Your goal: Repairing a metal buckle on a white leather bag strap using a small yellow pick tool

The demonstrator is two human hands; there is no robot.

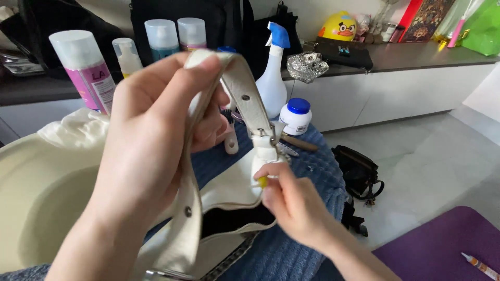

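My left hand [151, 135] is raised in the middle of the view, gripping the cream leather strap [245, 96] of a white handbag [229, 190] and holding it up. The bag lies on a blue ribbed cloth [317, 171], its dark inside showing. My right hand [291, 200] is lower and to the right, fingers pinched on a small yellow thing [263, 181] pressed against the bag where the strap's metal ring [272, 136] joins it.
A cream basin [36, 198] with a pale cloth sits left. Spray cans [86, 70], a white spray bottle with blue trigger [273, 78] and a blue-capped jar [297, 115] stand behind. A black bag [359, 174] lies on the floor, by a purple mat [442, 244].
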